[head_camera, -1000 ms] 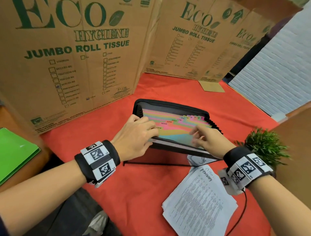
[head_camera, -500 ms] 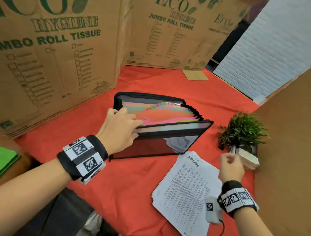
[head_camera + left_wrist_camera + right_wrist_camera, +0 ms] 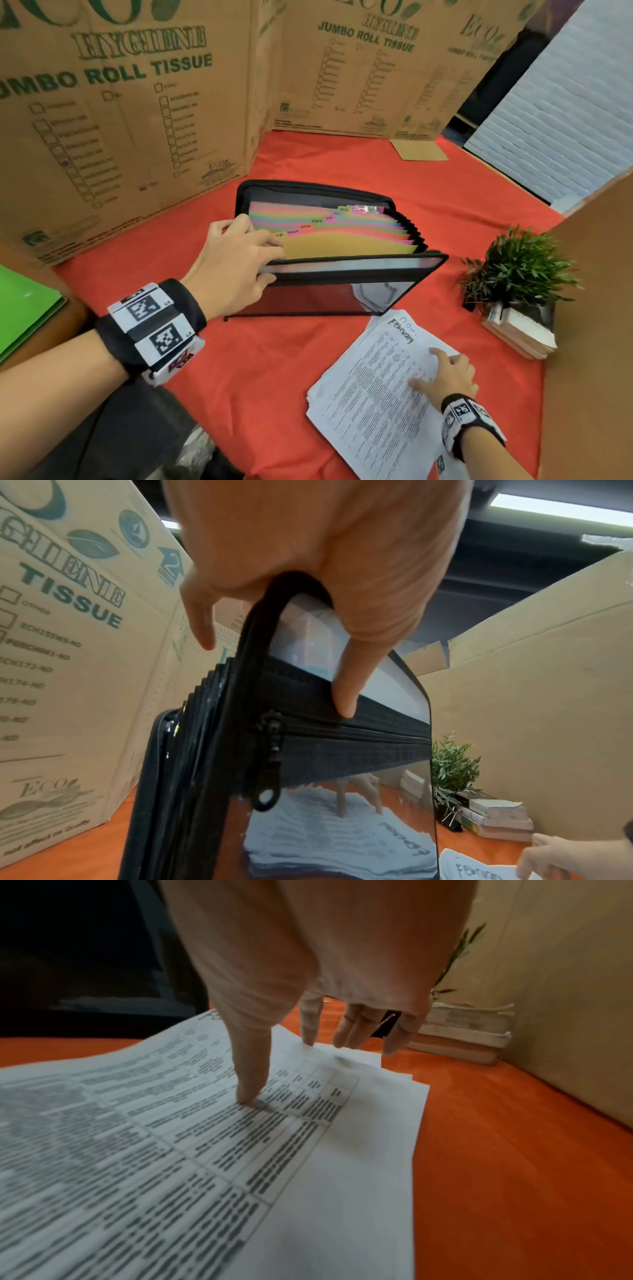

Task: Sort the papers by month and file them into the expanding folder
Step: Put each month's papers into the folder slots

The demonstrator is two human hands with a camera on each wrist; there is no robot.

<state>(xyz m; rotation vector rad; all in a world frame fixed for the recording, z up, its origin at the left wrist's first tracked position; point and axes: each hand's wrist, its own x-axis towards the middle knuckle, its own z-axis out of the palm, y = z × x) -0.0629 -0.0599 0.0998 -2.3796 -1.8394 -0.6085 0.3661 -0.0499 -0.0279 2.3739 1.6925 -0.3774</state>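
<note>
The left hand (image 3: 233, 263) held the near cover of the expanding folder (image 3: 342, 240) mid-worktop in a pinching grip, while the right hand (image 3: 448, 377), its grip relaxed and fingers straight, pressed the February papers (image 3: 370, 394) near-right.

Black expanding folder (image 3: 342, 274) with pastel dividers, white papers (image 3: 373, 394) printed grey, on a red-orange tablecloth (image 3: 257, 377).

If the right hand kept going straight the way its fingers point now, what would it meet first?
The right hand rests fingertips on the white printed paper stack, pointing away from the person. Straight ahead lies bare red tablecloth, then probably the small potted green plant on stacked books; depth is unclear.
</note>
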